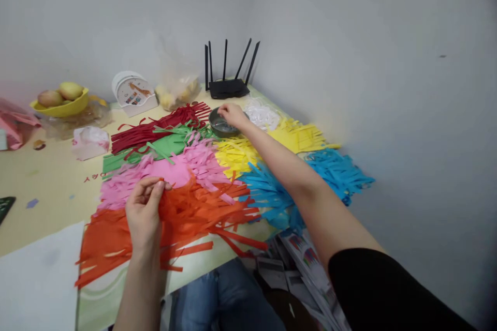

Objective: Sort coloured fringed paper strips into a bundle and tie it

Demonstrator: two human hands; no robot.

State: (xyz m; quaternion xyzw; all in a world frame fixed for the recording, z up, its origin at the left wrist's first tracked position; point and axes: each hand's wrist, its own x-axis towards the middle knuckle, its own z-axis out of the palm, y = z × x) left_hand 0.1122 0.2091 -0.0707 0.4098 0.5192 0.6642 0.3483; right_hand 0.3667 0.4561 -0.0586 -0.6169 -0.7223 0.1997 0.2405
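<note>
Both forearms are bare; a black short sleeve (373, 284) covers the right upper arm, blue denim jeans (229, 300) beside it.

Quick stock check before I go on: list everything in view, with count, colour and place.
Fringed paper strip piles: red, green, pink, orange, yellow, blue, white; table centre.
Small metal bowl: one, grey, behind yellow strips.
Wi-fi router: one, black, far corner.
Plastic bowl of fruit: one, yellow, far left.
Clear bag of fruit: one, beside router.
Tissue pack: one, white-pink, left.
Printed booklets: several, below table edge.
Left hand: pinching an orange strip.
Right hand: fingers at bowl rim.
</note>
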